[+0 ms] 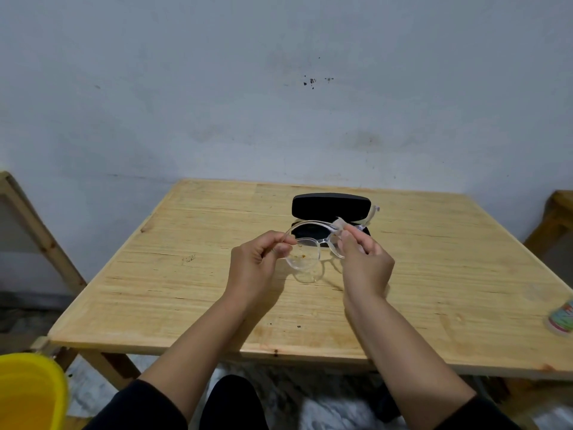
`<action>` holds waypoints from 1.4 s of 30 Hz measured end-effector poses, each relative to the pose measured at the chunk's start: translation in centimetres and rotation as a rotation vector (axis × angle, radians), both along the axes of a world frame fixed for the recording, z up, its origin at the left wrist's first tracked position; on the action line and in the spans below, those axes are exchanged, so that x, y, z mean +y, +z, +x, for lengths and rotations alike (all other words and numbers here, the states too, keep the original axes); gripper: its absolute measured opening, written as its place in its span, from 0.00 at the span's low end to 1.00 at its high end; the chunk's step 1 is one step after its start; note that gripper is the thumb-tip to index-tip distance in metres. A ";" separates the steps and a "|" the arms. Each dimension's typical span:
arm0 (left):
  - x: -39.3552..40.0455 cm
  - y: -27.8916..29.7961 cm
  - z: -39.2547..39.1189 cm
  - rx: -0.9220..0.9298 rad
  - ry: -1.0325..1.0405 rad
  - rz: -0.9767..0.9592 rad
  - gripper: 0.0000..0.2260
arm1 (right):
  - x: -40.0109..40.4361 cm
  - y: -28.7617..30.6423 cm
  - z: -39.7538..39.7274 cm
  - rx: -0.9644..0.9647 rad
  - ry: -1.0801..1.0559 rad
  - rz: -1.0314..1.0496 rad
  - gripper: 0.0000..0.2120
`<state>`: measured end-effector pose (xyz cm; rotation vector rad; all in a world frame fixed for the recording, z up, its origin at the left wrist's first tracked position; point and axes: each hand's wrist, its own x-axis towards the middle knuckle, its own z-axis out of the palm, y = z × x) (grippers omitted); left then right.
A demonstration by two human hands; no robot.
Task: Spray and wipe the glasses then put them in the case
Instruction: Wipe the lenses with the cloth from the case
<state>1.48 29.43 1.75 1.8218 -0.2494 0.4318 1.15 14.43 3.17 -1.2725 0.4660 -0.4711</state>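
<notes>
While the clear-framed glasses [305, 254] are held up over the middle of the wooden table [155, 274], brownish specks show on the lens nearer the left hand, so I judge the cleaning not finished, perhaps not begun. The left hand [259, 262] pinches the frame at its outer edge between thumb and fingers; the right hand [362, 259] is closed on the other side near the hinge, where one temple juts away toward the case. Something pale shows at the right fingertips, but whether it is a cloth or part of the frame cannot be told. Just behind the glasses lies the black case [331, 207], already open, lid raised, ready to receive them. No spray bottle can be identified with certainty; a small labelled container [562, 319] sits at the table's right edge, cut off by the picture. Spraying, wiping and casing seem to remain. A yellow bucket [31, 392] stands on the floor at lower left.
</notes>
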 end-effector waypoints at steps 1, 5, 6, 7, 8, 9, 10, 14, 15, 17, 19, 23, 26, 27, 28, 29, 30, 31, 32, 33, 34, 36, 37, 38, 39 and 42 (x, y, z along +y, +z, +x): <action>-0.1 0.2 0.0 -0.005 0.000 -0.003 0.14 | 0.1 0.0 0.0 0.011 0.024 -0.037 0.07; 0.1 0.6 0.4 -0.026 0.019 0.001 0.13 | -0.7 0.2 -0.1 0.041 0.176 -0.182 0.07; 0.3 0.6 0.5 -0.024 0.021 0.006 0.13 | -1.0 0.2 0.0 0.069 0.231 -0.231 0.07; 0.4 0.6 0.6 -0.021 0.025 0.013 0.12 | -1.4 0.0 0.2 0.098 0.289 -0.287 0.08; 0.6 0.5 0.7 -0.021 0.029 0.022 0.12 | -1.8 0.1 0.3 0.117 0.342 -0.331 0.09; 0.7 0.4 0.9 -0.021 0.033 0.033 0.12 | -2.0 0.2 0.3 0.123 0.393 -0.358 0.10; 0.8 0.4 0.9 -0.020 0.037 0.040 0.12 | -2.4 0.3 0.4 0.120 0.442 -0.382 0.10; 1.5 0.7 1.2 -0.023 0.069 0.034 0.13 | -3.7 1.4 0.2 0.118 0.706 -0.529 0.10; 1.7 0.8 1.3 -0.024 0.070 0.035 0.13 | -3.9 1.7 0.1 0.130 0.756 -0.558 0.10; 1.9 0.9 1.3 -0.017 0.059 0.032 0.13 | -4.2 2.1 0.0 0.150 0.788 -0.609 0.10; 2.0 1.0 1.3 -0.005 0.054 0.025 0.15 | -4.1 2.5 0.0 0.140 0.725 -0.596 0.10; 2.2 0.8 1.2 -0.007 0.065 0.032 0.14 | -3.2 1.3 0.1 0.137 0.379 -0.439 0.09; 1.7 0.8 0.9 -0.016 0.053 0.042 0.13 | -1.8 0.0 0.2 0.112 0.152 -0.170 0.07; 1.5 0.8 0.8 -0.023 0.050 0.046 0.13 | -1.2 0.1 0.1 0.069 0.099 -0.033 0.07; 1.3 0.8 0.7 -0.032 0.047 0.050 0.13 | -0.8 0.3 0.1 0.029 0.052 0.070 0.07; 1.1 0.7 0.6 -0.039 0.044 0.055 0.13 | -0.5 0.5 0.0 0.005 0.015 0.123 0.07; 0.9 0.6 0.6 -0.045 0.039 0.057 0.13 | -0.2 0.6 0.0 -0.004 -0.008 0.131 0.07; 0.8 0.6 0.5 -0.049 0.034 0.054 0.13 | 0.1 0.6 0.0 -0.001 -0.015 0.118 0.07; 0.7 0.6 0.5 -0.051 0.027 0.047 0.13 | 0.3 0.6 0.0 0.009 -0.009 0.092 0.07; 0.5 0.6 0.5 -0.053 0.019 0.040 0.13 | 0.4 0.6 0.0 0.021 0.005 0.065 0.07; 0.5 0.7 0.5 -0.055 0.013 0.035 0.13 | 0.5 0.6 0.0 0.029 0.029 0.035 0.07; 0.6 0.9 0.6 -0.063 0.016 0.031 0.14 | 0.2 0.6 0.0 0.037 0.102 -0.040 0.08; 0.7 1.0 0.7 -0.066 0.023 0.031 0.14 | -0.1 0.6 0.0 0.053 0.151 -0.095 0.08; 0.9 1.0 0.8 -0.066 0.030 0.034 0.15 | -0.4 0.5 0.1 0.076 0.207 -0.163 0.08; 1.2 1.0 0.9 -0.065 0.036 0.041 0.16 | -0.8 0.5 0.2 0.096 0.268 -0.234 0.08; 1.7 1.2 1.0 -0.066 0.045 0.052 0.15 | -2.0 1.3 0.1 0.100 0.463 -0.422 0.09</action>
